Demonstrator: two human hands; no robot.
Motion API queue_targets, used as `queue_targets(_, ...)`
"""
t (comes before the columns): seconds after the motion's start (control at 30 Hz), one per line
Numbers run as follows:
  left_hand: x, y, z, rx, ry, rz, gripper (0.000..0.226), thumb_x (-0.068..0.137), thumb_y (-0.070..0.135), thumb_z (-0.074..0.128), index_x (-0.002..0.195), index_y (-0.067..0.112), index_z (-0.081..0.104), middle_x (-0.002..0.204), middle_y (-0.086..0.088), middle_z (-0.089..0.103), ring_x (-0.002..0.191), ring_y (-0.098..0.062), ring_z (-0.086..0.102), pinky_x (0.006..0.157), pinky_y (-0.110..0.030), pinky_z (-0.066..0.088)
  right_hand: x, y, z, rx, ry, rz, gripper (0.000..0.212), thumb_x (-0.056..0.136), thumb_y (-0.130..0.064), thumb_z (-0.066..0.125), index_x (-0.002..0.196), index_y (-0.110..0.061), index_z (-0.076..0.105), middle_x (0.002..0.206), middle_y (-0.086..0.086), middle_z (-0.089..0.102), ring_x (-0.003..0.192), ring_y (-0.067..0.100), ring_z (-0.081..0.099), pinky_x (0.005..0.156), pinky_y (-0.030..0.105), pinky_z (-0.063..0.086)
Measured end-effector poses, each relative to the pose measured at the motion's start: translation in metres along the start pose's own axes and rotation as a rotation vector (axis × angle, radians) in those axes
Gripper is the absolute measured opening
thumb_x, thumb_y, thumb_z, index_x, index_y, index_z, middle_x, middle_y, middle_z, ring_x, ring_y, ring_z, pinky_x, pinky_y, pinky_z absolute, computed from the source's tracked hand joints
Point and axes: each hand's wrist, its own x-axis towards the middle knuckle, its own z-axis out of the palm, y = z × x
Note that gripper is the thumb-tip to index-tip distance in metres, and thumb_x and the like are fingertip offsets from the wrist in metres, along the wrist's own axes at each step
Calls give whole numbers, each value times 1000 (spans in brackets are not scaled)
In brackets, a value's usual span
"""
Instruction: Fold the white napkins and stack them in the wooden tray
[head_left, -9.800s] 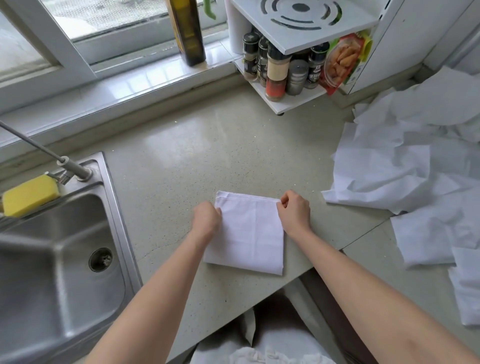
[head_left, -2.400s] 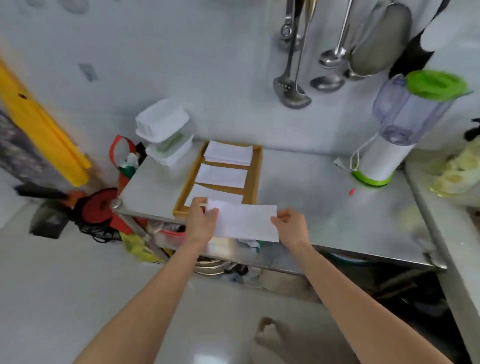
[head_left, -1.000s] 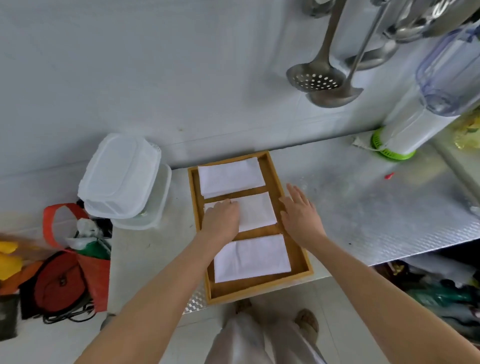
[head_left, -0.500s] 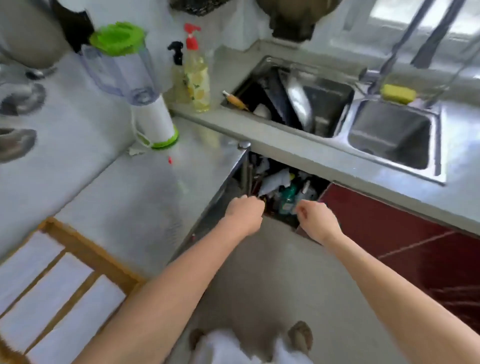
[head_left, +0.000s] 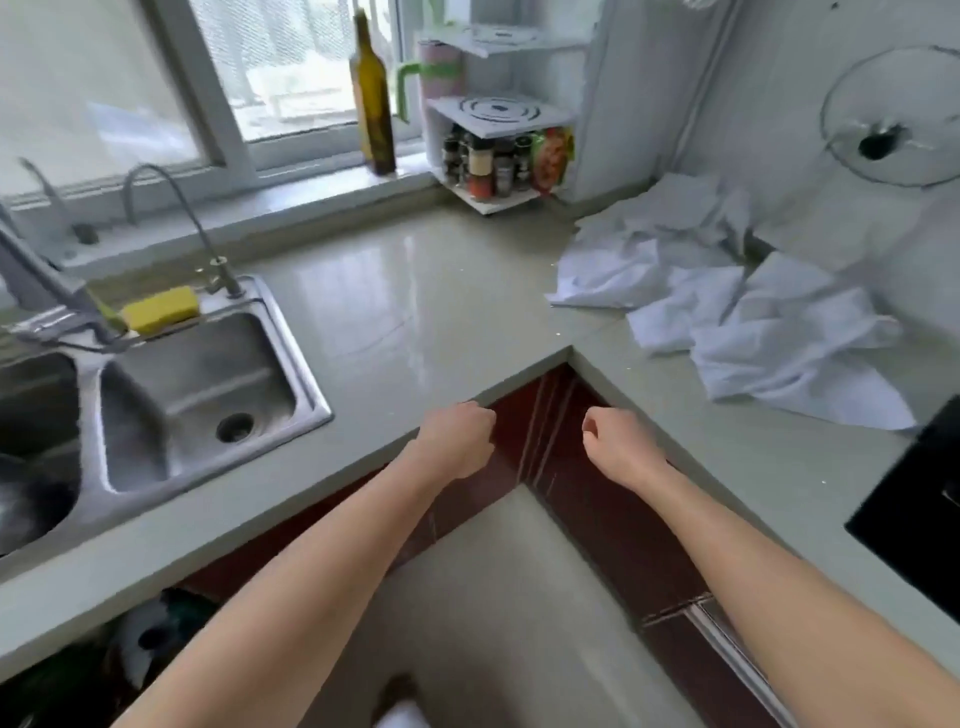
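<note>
I am holding my left hand (head_left: 457, 441) and right hand (head_left: 621, 447) curled into empty fists near the counter (head_left: 395, 312) corner, free for the next pick. The unfolded white napkins (head_left: 727, 301) are lying heaped far right; the wooden tray is out of view.

A home kitchen. The steel sink (head_left: 202, 395) sits in the pale L-shaped desk (head_left: 415, 312), with a yellow sponge (head_left: 161, 310) on its back rim and a faucet (head_left: 171, 208) behind. Beyond the sink is a window (head_left: 156, 78); to the sink's right stand a dark bottle (head_left: 373, 98) and a spice rack (head_left: 498, 150).
</note>
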Motion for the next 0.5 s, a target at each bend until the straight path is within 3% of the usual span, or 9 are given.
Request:
queue_targets(0.17, 108, 60, -27, 137, -33, 249, 31, 94, 26, 49, 123, 13, 52, 122, -8, 53, 113, -28, 52, 89, -39, 44, 43, 87, -28, -13, 54, 297, 24, 90, -13, 45, 107, -11, 61, 110, 10, 63, 99, 30, 59, 72, 30, 42)
queue_targets(0.27, 163, 75, -47, 173, -20, 370, 38, 93, 26, 50, 129, 13, 50, 127, -6, 49, 117, -26, 48, 93, -38, 42, 73, 116, -39, 19, 89, 402, 25, 91, -11, 45, 113, -9, 57, 115, 9, 60, 101, 28, 58, 71, 30, 43)
queue_targets(0.37, 214, 81, -63, 210, -61, 458, 31, 93, 24, 49, 122, 13, 51, 122, -5, 50, 114, -26, 49, 89, -36, 41, 97, 135, -47, 15, 105, 472, 25, 93, -11, 45, 116, -9, 53, 121, 9, 56, 106, 28, 55, 74, 31, 41)
queue_targets(0.5, 272, 101, -79, 210, -67, 551, 38, 95, 26, 50, 130, 13, 48, 128, -5, 50, 118, -24, 48, 96, -36, 41, 118, 164, -55, -10, 165, 570, 20, 92, -12, 48, 111, -9, 53, 115, 10, 55, 106, 29, 53, 75, 32, 39)
